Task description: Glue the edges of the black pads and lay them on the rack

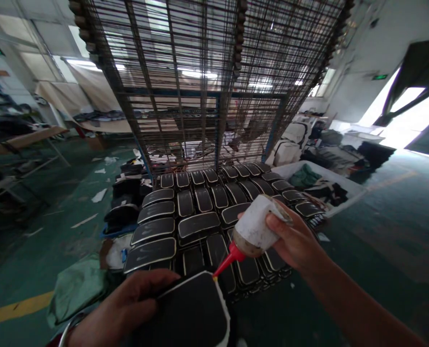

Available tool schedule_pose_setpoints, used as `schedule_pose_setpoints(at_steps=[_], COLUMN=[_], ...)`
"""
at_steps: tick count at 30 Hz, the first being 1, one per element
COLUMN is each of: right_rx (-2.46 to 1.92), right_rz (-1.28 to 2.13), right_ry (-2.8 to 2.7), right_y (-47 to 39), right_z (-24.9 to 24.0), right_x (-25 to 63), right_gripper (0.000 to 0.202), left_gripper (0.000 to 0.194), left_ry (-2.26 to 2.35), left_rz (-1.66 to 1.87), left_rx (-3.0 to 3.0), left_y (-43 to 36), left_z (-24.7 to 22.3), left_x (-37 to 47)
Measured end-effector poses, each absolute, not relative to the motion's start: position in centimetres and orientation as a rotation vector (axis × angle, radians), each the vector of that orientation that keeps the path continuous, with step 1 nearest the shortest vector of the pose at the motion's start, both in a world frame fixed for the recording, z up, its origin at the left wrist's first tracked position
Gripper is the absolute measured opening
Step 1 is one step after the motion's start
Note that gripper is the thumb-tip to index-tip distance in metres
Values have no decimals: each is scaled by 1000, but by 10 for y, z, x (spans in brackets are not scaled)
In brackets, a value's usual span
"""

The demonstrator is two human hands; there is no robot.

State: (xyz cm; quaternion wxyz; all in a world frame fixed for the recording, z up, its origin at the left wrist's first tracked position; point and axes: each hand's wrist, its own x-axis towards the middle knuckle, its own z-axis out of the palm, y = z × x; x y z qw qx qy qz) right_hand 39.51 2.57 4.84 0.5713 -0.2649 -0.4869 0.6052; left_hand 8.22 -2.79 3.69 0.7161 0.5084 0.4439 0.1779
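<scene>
My right hand [293,241] is wrapped round a white squeeze bottle [255,224], which is tilted downward. Its red nozzle [228,260] touches, or nearly touches, the upper right corner of a black rounded panel [188,313]. A white line of glue [224,306] runs along that panel's edge. On the left side, my left hand [138,299] grips the panel, thumb on its face and fingers along its far edge. The panel's lower part leaves the picture. Beyond both hands lie rows of similar black panels [199,224] with pale edges.
A tall wire rack [217,91] leans above the rows of panels. To the right stands a white bin [347,202] with cloth in it. On the left are a green bag [79,286], black stacked pieces [127,193] and a table [22,140]. Scraps lie on the green floor [70,202].
</scene>
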Motion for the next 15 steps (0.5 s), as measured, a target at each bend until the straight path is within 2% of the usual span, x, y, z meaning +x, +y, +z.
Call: schedule_pose_setpoints(at_steps=[15], right_rx=[-593], right_rz=[1467], right_ry=[-1087], right_y=[13], right_z=[35], right_x=[400], right_gripper=[34], left_gripper=[36], left_ry=[1174], left_rz=[613], left_rx=[904], left_y=[-26], left_z=[40], left_x=[75])
